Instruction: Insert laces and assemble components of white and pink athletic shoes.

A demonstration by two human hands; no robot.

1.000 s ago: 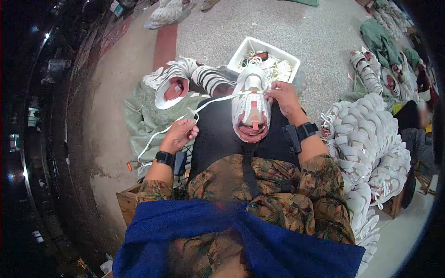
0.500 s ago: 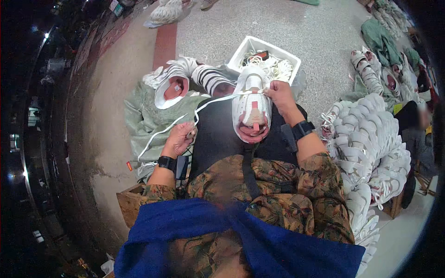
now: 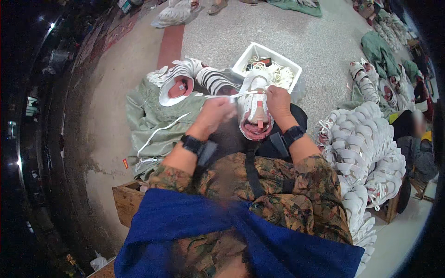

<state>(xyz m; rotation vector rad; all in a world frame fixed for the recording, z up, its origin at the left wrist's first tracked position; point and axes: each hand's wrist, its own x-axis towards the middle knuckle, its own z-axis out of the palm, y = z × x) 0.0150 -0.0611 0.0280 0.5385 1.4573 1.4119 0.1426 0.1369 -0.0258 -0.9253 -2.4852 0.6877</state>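
Green sack (image 3: 153, 113): lay left of the lap, a white lace end trailing across it.
Left hand (image 3: 215, 113): closed, motion-blurred, gripping the white shoelace (image 3: 248, 93) just beside the sneaker.
White sneaker (image 3: 252, 109): sat between both hands, toe outward, pink-lined opening toward the wearer.
White box (image 3: 296, 78): stood beyond the toe, holding laces.
Right hand (image 3: 279, 103): closed, pinching the shoelace at the sneaker's right edge.
Sneaker stack (image 3: 359, 139): lay far right.

A wooden box (image 3: 127, 204) stands at left near a small orange object (image 3: 125, 163), with green cloth (image 3: 379, 52) at upper right.
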